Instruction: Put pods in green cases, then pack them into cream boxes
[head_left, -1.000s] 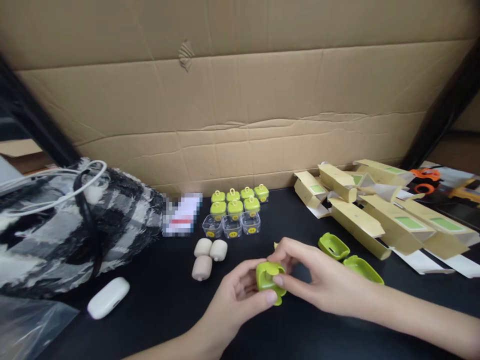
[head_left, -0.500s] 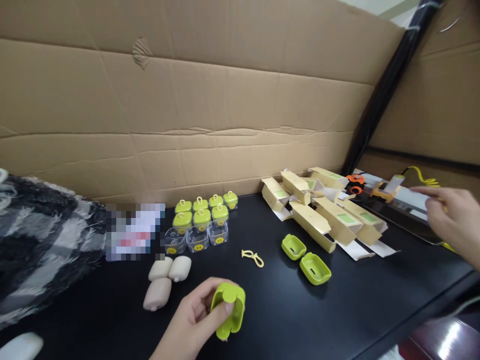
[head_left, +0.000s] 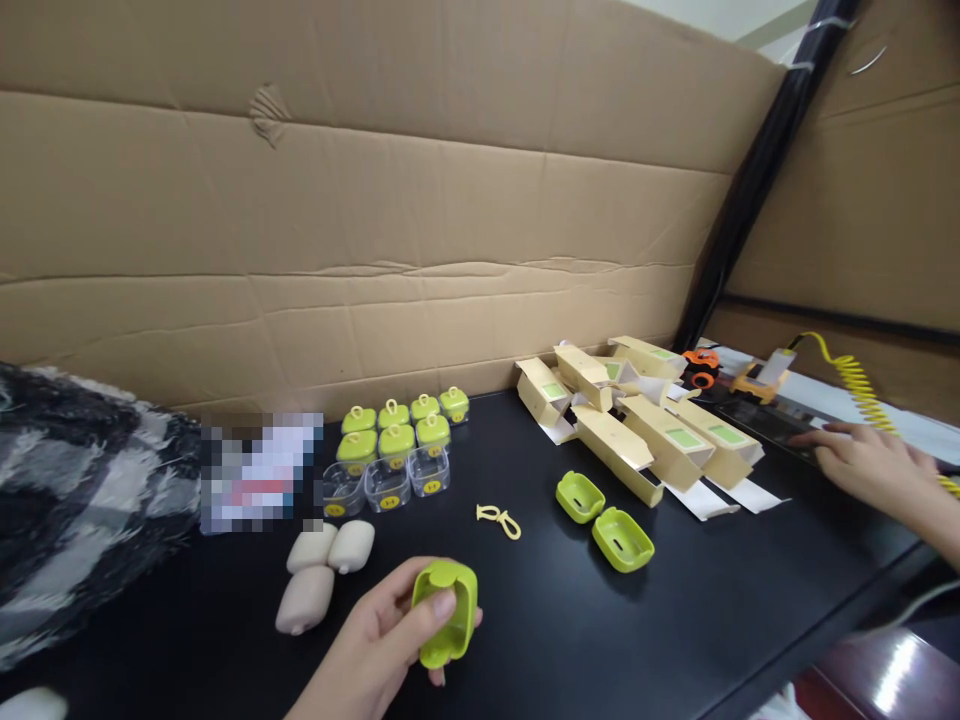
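Lime-green lid [head_left: 460, 632] (black tabletop [head_left: 536, 640])

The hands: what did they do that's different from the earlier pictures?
The right hand let go of the bright green hollow plastic shell and moved far to the right, near the yellow coiled cord. The view turned right too. The left hand still holds the shell. The three cream rounded blocks stayed on the black table.

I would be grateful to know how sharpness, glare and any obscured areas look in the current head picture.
In the head view, the green lid in the left hand looks fairly sharp; also in the head view, bright glare streaks the reddish surface at lower right, and coarse pixelation hides an item left of the clear containers.
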